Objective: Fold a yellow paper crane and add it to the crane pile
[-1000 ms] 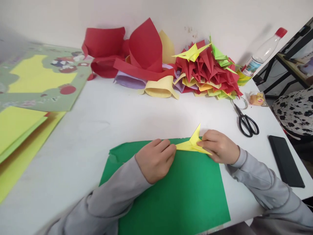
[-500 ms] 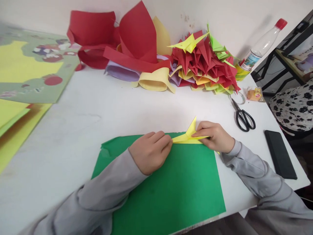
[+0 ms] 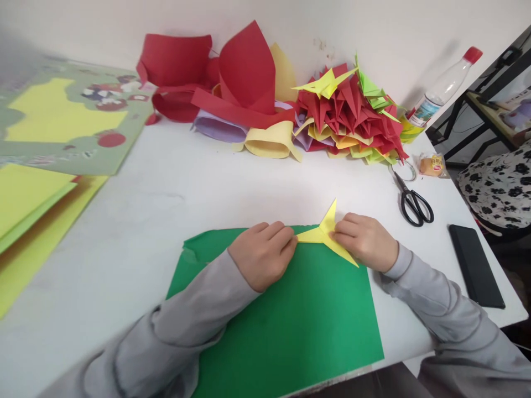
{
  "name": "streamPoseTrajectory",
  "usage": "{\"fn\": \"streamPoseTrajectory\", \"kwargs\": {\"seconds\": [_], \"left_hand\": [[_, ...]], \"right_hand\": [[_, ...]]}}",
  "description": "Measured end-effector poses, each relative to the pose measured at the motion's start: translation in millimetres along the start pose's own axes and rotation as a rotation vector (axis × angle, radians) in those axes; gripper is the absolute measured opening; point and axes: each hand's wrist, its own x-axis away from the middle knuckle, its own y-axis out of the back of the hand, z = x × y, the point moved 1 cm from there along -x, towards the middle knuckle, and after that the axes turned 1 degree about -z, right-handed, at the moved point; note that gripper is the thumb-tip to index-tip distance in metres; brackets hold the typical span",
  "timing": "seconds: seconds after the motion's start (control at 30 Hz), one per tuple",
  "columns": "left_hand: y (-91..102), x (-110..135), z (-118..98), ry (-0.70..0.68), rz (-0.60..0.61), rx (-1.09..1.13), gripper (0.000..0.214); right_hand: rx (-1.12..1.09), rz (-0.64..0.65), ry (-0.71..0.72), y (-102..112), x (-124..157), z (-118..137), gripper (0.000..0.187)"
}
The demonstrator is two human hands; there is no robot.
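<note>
Left grip (image 3: 264,256) pinches folded yellow paper (image 3: 327,225) by one tip, right grip (image 3: 365,241) seemingly by its forked end.

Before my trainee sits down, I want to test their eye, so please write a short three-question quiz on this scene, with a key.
1. True or false: the left hand and the right hand both hold the yellow folded paper.
2. The large sheet under that paper is: A) red B) green C) purple
3. Which lies nearer the right hand, the scissors or the bottle?

Key: 1 true; 2 B; 3 the scissors.
</note>
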Motion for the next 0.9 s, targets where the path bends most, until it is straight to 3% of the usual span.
{"fn": "streamPoseTrajectory", "kwargs": {"seconds": [0.2,0.57,0.9], "left_hand": [[8.1,-6,0,-0.039,0.018,-0.017,0.031],[22.1,-8,4,-0.069,0.085,-0.060,0.026],[-0.2,9,11,-0.029,0.001,0.019,0.029]], "right_hand": [[0.125,0.035,0.028,6,0,11,0.028],[0.107,0.034,-0.006,5,1,11,0.028],[0.003,0.059,-0.034,2,4,13,0.035]]}}
